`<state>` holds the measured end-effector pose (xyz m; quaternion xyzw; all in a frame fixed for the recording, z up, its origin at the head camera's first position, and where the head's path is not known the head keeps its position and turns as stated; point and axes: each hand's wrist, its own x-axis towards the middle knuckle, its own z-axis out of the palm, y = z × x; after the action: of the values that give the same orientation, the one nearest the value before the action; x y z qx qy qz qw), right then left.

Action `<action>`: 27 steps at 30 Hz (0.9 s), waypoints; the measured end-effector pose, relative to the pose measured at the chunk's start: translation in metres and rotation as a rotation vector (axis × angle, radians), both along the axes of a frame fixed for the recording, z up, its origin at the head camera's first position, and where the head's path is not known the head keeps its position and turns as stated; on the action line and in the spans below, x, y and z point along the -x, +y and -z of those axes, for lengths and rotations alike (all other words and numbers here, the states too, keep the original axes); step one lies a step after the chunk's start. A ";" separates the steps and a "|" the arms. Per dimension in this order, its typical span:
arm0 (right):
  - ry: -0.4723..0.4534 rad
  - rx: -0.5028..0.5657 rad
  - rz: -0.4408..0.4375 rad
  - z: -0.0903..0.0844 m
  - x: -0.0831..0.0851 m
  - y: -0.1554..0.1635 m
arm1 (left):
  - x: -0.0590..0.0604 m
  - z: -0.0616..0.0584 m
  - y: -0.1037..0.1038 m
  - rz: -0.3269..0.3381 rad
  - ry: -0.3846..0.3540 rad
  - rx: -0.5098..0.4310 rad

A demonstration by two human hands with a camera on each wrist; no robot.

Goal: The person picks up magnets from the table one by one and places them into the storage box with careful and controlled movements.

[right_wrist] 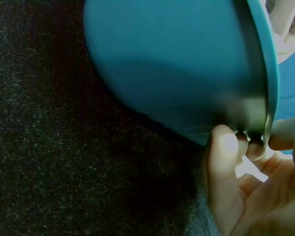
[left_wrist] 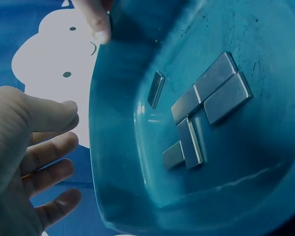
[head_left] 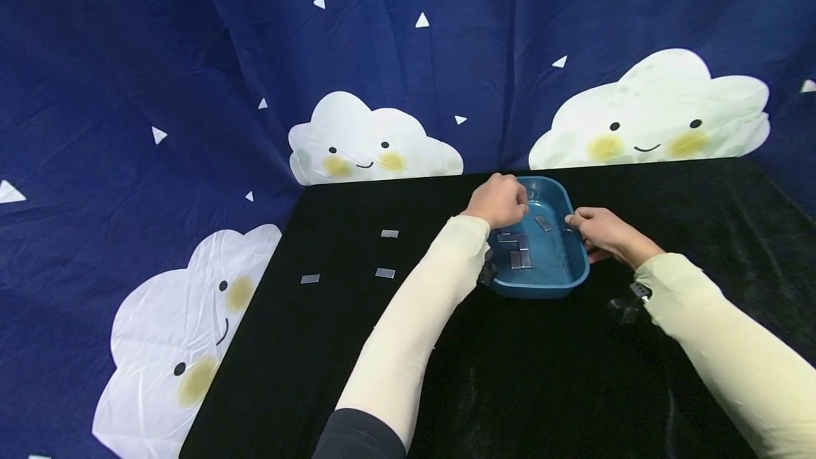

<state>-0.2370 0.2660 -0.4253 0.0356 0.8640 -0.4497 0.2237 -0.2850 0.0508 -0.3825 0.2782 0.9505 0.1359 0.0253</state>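
Note:
A blue plastic tub sits on the black cloth. My right hand grips its right rim, and the right wrist view shows the fingers on the rim and outer wall. Over the tub's left far part is my left hand, its thumb and index tips together and the other fingers loosely curled. Nothing shows between them in the left wrist view. Inside the tub, several flat silver rectangular metal pieces lie joined edge to edge. One separate piece lies near the wall.
To the left on the black-covered table lie three silver pieces: one farther back, one nearer and one at far left. Behind hangs a blue curtain with smiling clouds.

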 end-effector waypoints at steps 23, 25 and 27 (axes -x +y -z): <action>0.012 -0.011 -0.001 0.002 -0.001 0.000 | 0.006 -0.015 -0.030 -0.052 0.044 0.003; 0.011 -0.011 -0.002 0.002 0.000 0.000 | 0.007 -0.015 -0.033 -0.059 0.049 0.009; 0.008 -0.008 -0.005 0.003 0.000 0.000 | 0.007 -0.016 -0.037 -0.064 0.055 0.007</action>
<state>-0.2372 0.2665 -0.4279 0.0326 0.8667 -0.4460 0.2210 -0.2924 0.0134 -0.3669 0.2514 0.9597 0.1255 -0.0039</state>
